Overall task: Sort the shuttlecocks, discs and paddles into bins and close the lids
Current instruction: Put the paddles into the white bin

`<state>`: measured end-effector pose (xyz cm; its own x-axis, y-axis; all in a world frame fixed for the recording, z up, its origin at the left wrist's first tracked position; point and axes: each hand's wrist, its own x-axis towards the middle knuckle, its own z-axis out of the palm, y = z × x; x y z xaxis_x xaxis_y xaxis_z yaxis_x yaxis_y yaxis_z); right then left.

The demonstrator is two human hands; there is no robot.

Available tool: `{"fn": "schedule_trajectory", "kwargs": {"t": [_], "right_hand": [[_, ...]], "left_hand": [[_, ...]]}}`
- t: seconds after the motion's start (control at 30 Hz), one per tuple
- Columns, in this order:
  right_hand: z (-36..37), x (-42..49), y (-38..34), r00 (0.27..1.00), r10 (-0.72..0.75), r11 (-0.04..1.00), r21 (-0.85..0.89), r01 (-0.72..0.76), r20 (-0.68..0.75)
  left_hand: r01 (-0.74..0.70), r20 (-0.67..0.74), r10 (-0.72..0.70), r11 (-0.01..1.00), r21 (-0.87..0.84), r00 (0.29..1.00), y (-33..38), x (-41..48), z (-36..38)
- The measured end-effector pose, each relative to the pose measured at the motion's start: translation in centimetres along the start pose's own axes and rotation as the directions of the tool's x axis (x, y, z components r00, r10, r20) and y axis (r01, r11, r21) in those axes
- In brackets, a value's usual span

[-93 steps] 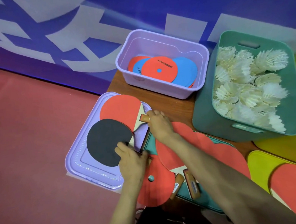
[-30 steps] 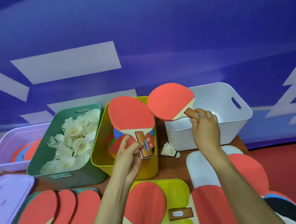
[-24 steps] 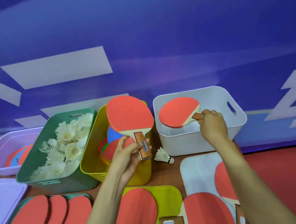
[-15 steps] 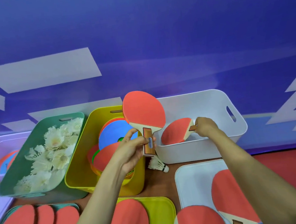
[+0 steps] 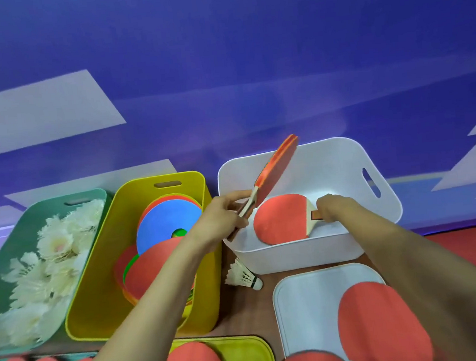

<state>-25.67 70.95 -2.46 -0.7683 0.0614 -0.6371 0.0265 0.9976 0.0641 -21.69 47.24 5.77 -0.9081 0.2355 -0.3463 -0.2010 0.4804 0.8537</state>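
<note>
Fingers of your left hand [image 5: 222, 215] grip one red-faced wooden paddle [image 5: 276, 170], tilted over the white plastic bin [image 5: 346, 170]. Your right hand [image 5: 334, 209] grips a second paddle [image 5: 281, 222] flat inside.

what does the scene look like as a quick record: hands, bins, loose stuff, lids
left hand: grips tilted paddle by its handle, above white bin
right hand: holds handle of flat paddle inside white bin
yellow bin: discs, blue disc on top
green bin: shuttlecocks
loose: one shuttlecock on table by white bin
white lid: off, red paddle on it
</note>
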Motion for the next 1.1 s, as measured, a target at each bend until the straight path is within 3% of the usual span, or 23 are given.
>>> {"fn": "schedule_trajectory", "kwargs": {"t": [0.07, 0.13, 0.23, 0.33, 0.57, 0.7, 0.87, 1.1], "right_hand": [[-0.3, 0.0, 0.4, 1.0, 0.008, 1.0, 0.007, -0.008, 0.014], [-0.8, -0.4, 1.0, 0.999, 0.003, 1.0, 0.012, -0.004, 0.046], [-1.3, -0.6, 2.4, 0.997, -0.02, 0.995, 0.094, 0.013, 0.075], [-0.8, -1.4, 3.4, 0.999, -0.035, 0.989, 0.146, 0.035, 0.002], [0.9, -3.4, 4.6, 0.969, 0.044, 0.935, 0.352, 0.045, -0.242], [1.3, -4.5, 3.7, 0.919, 0.053, 0.882, 0.449, 0.14, -0.391], [1.1, -7.1, 0.8, 0.815, -0.006, 0.809, 0.476, 0.344, -0.579], [2.9, -13.7, -3.6, 0.627, -0.052, 0.616, 0.47, 0.633, -0.777]], "left_hand": [[-0.061, -0.013, 0.067, 0.963, 0.263, 0.998, 0.1, 1.5, 0.5], [-0.107, -0.029, 0.141, 0.854, 0.508, 0.99, 0.4, 2.7, 1.2], [-0.163, -0.008, 0.221, 0.743, 0.649, 0.975, 0.2, 4.3, 2.6], [-0.151, 0.01, 0.21, 0.67, 0.727, 0.978, -0.8, 6.4, 4.5], [-0.079, 0.001, 0.117, 0.661, 0.746, 0.993, -3.4, 8.8, 6.8], [-0.091, 0.08, 0.048, 0.668, 0.738, 0.996, -3.9, 8.9, 6.9], [-0.182, -0.06, 0.259, 0.809, 0.559, 0.964, -1.7, 5.7, 6.6], [-0.427, -0.28, 0.556, 0.807, 0.407, 0.783, -2.2, -5.9, 4.4]]}}
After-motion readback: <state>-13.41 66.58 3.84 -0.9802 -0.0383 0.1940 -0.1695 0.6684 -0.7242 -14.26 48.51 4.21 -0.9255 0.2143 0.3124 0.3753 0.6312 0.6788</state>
